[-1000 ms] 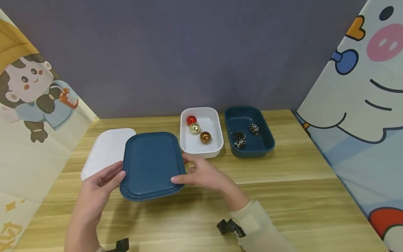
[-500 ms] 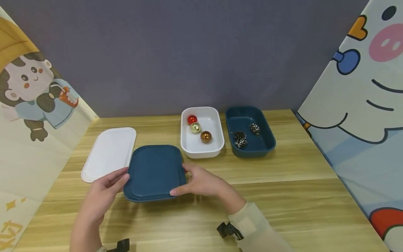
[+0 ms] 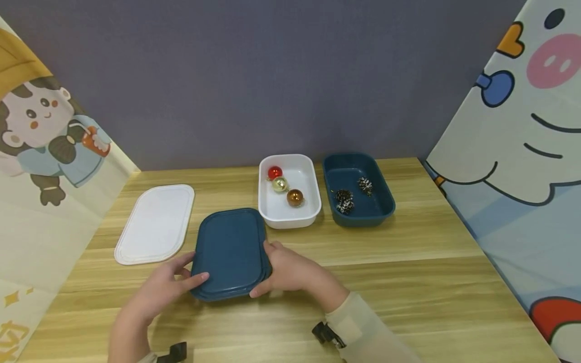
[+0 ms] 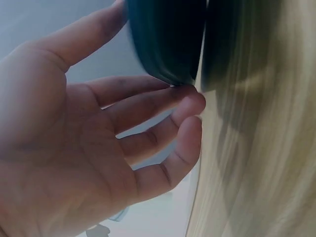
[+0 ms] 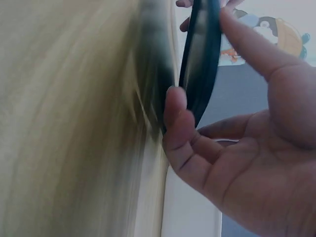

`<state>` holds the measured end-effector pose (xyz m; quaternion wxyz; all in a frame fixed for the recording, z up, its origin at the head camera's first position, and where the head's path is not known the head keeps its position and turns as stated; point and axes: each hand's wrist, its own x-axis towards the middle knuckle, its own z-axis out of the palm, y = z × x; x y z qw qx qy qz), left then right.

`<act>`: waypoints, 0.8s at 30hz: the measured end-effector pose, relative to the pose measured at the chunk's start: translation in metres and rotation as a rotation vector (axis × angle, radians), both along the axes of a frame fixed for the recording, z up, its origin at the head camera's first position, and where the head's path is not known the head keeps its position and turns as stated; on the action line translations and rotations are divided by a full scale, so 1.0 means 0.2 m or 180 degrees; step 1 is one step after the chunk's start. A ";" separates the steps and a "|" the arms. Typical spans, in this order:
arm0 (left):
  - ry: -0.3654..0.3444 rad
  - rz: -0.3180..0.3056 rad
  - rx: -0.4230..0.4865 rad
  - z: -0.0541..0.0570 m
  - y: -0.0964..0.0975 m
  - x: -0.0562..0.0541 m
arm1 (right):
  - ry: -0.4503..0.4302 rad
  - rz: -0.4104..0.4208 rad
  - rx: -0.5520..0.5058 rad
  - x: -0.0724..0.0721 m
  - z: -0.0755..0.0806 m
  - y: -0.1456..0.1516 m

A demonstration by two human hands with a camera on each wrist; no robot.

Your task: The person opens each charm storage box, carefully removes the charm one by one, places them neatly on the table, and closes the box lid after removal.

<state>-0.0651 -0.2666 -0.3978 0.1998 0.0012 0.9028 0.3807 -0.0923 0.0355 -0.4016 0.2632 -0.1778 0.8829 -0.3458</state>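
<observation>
A dark blue rectangular lid (image 3: 231, 252) is held by both hands, low over the wooden table. At its left side, my left hand (image 3: 161, 290) grips the near corner, thumb on top and fingers at the edge. My right hand (image 3: 295, 269) grips the right side, its thumb at the near right corner. In the left wrist view, the lid's dark edge (image 4: 163, 44) sits between thumb and fingers, a narrow gap showing beside the tabletop. The right wrist view shows the lid (image 5: 205, 59) edge-on, fingertips curled at its underside.
A white lid (image 3: 154, 224) lies flat at the left. Behind the blue lid stands a white container (image 3: 306, 174) with red, pale gold and amber ball ornaments (image 3: 295, 197). Right of it, a dark blue container (image 3: 374, 204) holds several frosted pine cones (image 3: 365, 185). A grey wall (image 3: 290, 80) rises behind.
The blue lid has come down toward the table, shifted right and turned slightly. My left hand has followed it rightward, its thumb now further over the lid's top.
</observation>
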 end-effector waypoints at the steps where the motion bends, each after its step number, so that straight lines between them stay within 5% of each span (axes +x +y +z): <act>1: -0.0006 -0.0018 -0.0053 -0.01 0.01 0.00 | 0.0007 0.0011 0.0063 0.00 0.00 0.00; 9: 0.0131 -0.0263 -0.0599 -0.06 0.04 -0.03 | 0.0175 0.0168 0.0501 0.03 -0.02 -0.03; 24: 0.0228 -0.0365 -0.1109 -0.05 0.12 0.04 | 0.0663 0.0199 0.0958 0.10 -0.05 -0.09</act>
